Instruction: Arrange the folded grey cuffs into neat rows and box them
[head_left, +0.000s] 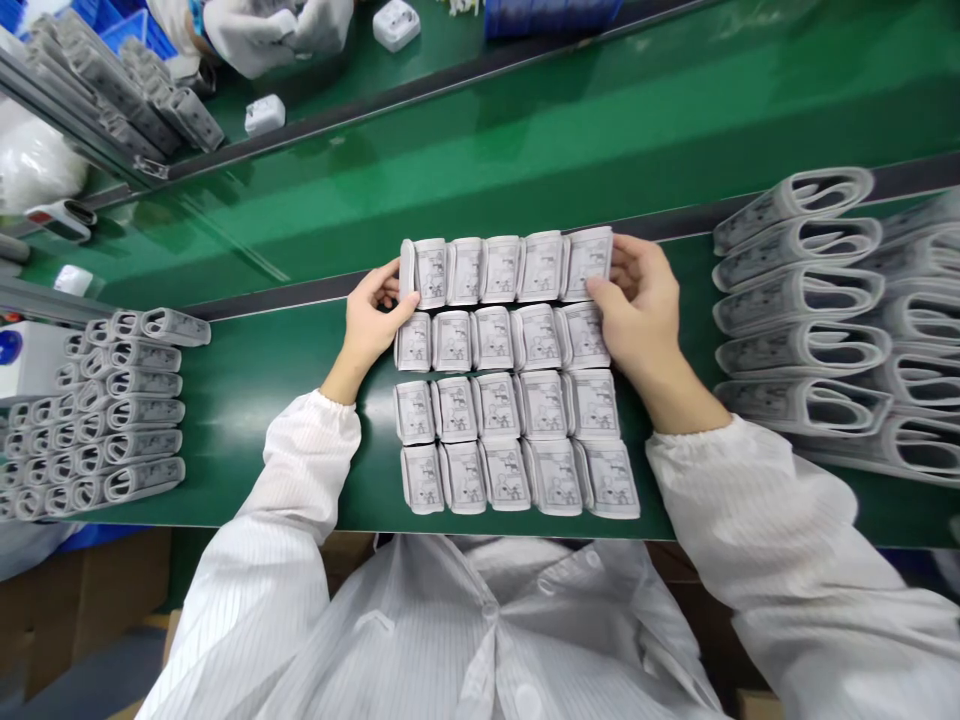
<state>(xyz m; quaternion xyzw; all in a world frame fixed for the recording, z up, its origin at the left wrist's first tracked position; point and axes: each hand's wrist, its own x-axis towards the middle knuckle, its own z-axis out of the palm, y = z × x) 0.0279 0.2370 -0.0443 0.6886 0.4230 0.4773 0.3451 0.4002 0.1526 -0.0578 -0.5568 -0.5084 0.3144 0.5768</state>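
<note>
Several small folded printed leaflets lie in neat rows on the green bench (285, 400) in front of me. My left hand (370, 320) and my right hand (637, 300) press from both ends on the far row of leaflets (506, 268), which stands slightly raised against the row below it. My left thumb rests on the leftmost leaflet, and my right fingers curl round the rightmost one. The three nearer rows (514, 440) lie flat between my white sleeves.
Piles of folded leaflets stand on the left (112, 410) and larger ones on the right (810, 320). A green conveyor belt (525, 150) runs beyond the bench. Across it, another person's gloved hands (270, 30) work near white plug adapters (264, 114) and grey trays (127, 85).
</note>
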